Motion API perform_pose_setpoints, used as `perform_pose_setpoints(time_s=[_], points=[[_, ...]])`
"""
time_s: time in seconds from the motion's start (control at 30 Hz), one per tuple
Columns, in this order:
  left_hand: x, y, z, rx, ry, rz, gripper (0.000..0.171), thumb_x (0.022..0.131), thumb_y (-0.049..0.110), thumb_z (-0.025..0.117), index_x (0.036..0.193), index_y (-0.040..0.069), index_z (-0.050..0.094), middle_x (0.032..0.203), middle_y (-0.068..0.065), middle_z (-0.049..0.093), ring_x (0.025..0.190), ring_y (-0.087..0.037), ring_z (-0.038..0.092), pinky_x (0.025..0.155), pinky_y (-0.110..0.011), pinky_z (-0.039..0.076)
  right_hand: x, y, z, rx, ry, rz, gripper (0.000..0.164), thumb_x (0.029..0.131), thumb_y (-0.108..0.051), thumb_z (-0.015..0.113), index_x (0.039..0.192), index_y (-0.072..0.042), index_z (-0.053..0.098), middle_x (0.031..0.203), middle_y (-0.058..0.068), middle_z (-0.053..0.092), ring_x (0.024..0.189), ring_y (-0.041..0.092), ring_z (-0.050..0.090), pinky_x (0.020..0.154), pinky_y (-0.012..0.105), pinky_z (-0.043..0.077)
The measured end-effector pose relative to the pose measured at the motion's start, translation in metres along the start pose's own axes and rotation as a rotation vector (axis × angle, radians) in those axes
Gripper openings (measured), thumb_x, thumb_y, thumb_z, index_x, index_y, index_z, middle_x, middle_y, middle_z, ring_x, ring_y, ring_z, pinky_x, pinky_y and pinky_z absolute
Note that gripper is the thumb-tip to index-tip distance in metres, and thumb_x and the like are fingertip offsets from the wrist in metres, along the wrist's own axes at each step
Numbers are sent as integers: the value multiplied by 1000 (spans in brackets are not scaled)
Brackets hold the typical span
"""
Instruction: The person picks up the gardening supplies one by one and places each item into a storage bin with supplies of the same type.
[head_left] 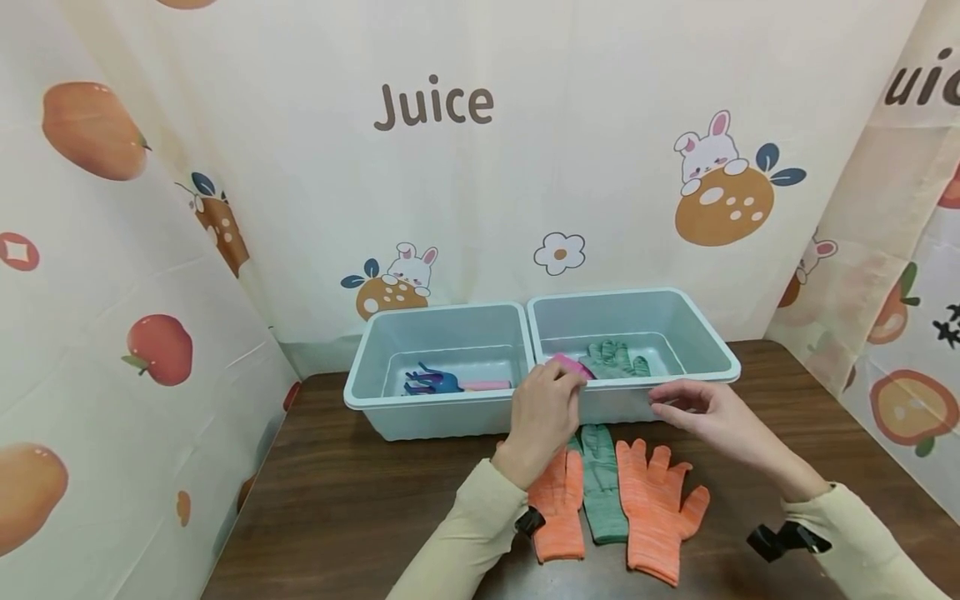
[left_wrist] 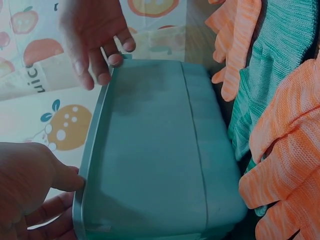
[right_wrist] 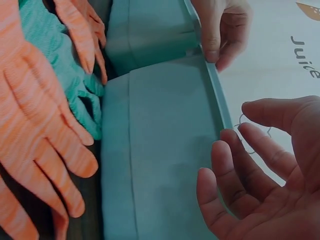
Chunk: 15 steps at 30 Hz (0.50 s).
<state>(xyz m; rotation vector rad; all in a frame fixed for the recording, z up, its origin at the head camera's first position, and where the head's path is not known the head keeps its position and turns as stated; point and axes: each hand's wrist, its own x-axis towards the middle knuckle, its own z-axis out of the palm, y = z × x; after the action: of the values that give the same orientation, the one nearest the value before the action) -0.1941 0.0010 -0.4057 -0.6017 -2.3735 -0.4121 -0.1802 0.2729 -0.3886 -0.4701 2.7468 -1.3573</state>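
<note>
My left hand (head_left: 543, 417) is at the near left corner of the right light-blue bin (head_left: 637, 393). In the left wrist view its thumb presses the outside of the rim (left_wrist: 92, 135), with fingers behind it. A pink piece (head_left: 572, 365) shows just beyond these fingertips; whether they touch it is hidden. My right hand (head_left: 712, 417) hovers by the same bin's near rim, fingers loosely bent and holding nothing. Inside this bin lies a green glove (head_left: 611, 358). In front, on the table, are two orange gloves (head_left: 660, 508) and green knitted gloves (head_left: 602, 492) between them.
A second light-blue bin (head_left: 442, 417) stands close against the left side of the first. It holds a blue clawed tool (head_left: 435, 381) and a pink handle-like piece (head_left: 486, 386). Behind the brown wooden table (head_left: 322, 517) hangs a printed curtain (head_left: 465, 192).
</note>
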Motion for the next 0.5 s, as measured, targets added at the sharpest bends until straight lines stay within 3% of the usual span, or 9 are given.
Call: perform_pose_setpoints(time_s=[0.5], points=[[0, 0, -1, -3, -16, -6, 16, 102, 15, 71, 102, 23, 84, 99, 5, 73, 84, -14, 69, 72, -25, 60, -11, 13, 13, 27, -53, 54, 35, 102, -21, 73, 129, 0, 71, 116, 11, 78, 92, 1, 69, 76, 23, 60]])
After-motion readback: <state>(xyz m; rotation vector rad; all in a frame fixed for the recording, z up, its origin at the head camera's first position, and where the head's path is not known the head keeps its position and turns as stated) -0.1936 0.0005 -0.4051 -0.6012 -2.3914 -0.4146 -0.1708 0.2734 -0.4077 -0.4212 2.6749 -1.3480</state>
